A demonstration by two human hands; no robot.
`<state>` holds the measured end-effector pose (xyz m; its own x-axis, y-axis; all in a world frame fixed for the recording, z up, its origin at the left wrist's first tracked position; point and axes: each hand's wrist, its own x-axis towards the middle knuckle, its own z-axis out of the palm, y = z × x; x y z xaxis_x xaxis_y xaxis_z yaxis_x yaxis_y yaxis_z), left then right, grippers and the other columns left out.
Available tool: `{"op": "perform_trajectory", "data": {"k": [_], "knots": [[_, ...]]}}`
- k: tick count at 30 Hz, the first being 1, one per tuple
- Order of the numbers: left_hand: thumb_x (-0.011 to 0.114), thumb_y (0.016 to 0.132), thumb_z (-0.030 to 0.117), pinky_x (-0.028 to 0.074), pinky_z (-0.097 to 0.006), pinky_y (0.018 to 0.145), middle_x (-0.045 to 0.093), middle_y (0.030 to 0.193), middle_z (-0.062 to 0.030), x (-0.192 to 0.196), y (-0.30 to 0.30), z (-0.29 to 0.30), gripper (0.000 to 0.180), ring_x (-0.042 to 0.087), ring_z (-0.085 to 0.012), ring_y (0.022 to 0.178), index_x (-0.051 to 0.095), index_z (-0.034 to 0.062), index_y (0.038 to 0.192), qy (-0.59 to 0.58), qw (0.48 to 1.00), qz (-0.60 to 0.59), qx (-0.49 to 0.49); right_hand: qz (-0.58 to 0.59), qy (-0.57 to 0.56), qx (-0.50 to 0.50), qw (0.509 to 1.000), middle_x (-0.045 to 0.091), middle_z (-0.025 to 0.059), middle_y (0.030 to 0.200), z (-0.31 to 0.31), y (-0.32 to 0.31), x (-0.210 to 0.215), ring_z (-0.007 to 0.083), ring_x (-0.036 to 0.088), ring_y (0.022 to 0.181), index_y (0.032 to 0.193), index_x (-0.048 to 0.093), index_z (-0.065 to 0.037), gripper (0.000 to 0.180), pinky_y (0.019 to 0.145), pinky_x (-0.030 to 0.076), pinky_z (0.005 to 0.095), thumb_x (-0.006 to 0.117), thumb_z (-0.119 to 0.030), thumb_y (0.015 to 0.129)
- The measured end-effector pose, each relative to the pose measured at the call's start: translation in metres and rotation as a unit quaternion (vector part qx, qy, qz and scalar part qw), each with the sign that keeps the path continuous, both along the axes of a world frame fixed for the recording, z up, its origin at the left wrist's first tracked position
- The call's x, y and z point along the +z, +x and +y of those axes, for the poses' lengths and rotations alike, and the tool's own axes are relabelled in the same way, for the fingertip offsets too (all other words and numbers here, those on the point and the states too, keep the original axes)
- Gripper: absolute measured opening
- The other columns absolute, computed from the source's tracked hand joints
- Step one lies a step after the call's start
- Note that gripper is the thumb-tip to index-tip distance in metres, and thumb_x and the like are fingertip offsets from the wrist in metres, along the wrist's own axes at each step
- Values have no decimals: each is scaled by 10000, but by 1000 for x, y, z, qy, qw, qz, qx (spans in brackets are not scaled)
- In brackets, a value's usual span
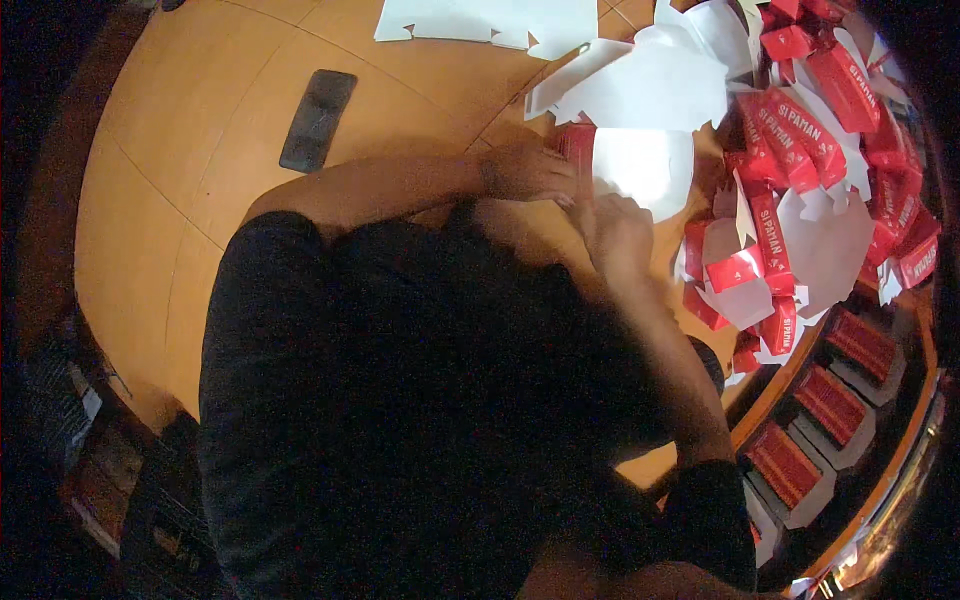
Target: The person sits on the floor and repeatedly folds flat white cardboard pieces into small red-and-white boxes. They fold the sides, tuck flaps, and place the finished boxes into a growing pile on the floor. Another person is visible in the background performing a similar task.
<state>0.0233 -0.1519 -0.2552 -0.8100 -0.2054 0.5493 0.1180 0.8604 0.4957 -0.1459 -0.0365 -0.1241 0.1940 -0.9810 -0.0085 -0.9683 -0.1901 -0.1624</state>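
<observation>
My left hand (pixel 525 172) rests on the wooden table (pixel 200 150) and grips a flat red-and-white carton blank (pixel 640 165) at its red edge. My right hand (pixel 617 232) presses on the same blank just below, fingers curled on its white side. My dark shirt hides the table's near part and most of both forearms.
A heap of red-and-white flat cartons (pixel 800 190) lies at the right. White cut sheets (pixel 480 20) lie at the far edge. A black phone (pixel 317 120) lies at the left. Folded red boxes in white trays (pixel 830 405) stand below the table edge, right.
</observation>
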Motion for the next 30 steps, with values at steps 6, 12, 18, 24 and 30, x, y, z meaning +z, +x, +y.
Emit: {"op": "perform_trajectory", "data": {"k": [6,12,18,24,30], "knots": [[609,878,295,496,-435,859,608,1045,-57,-12,-4,4,236,583,-239,1001,642,123,1036,-115,991,-30,64,-156,82,-81,981,688,113,845,-17,12,16,305,662,753,862,691,-54,233,670,486,428,611,-268,904],[616,893,303,460,-512,919,588,1271,-95,26,15,7,388,543,-314,1154,615,146,1248,-165,974,-117,98,-172,72,-109,976,665,179,752,-36,14,22,361,661,687,863,671,-56,226,633,517,462,570,-248,929],[559,917,248,480,-550,872,553,1340,-101,24,26,-10,372,589,-323,1120,599,140,1271,-248,957,-125,85,-103,50,-66,991,650,215,754,-39,8,16,414,639,707,823,656,-46,247,660,509,505,556,-249,921],[523,919,191,481,-571,925,548,1351,-69,28,19,-9,387,507,-282,1288,564,137,1300,-207,962,-168,52,-21,91,-65,994,659,224,765,-39,3,-6,424,642,716,803,661,-36,300,680,513,517,551,-290,918],[567,859,205,598,-328,630,549,1208,-88,14,17,-11,308,536,-267,1169,561,127,1156,-226,971,-52,51,-46,78,-93,992,669,224,761,-37,14,2,412,659,729,828,684,-30,347,712,527,509,552,-338,918]]}}
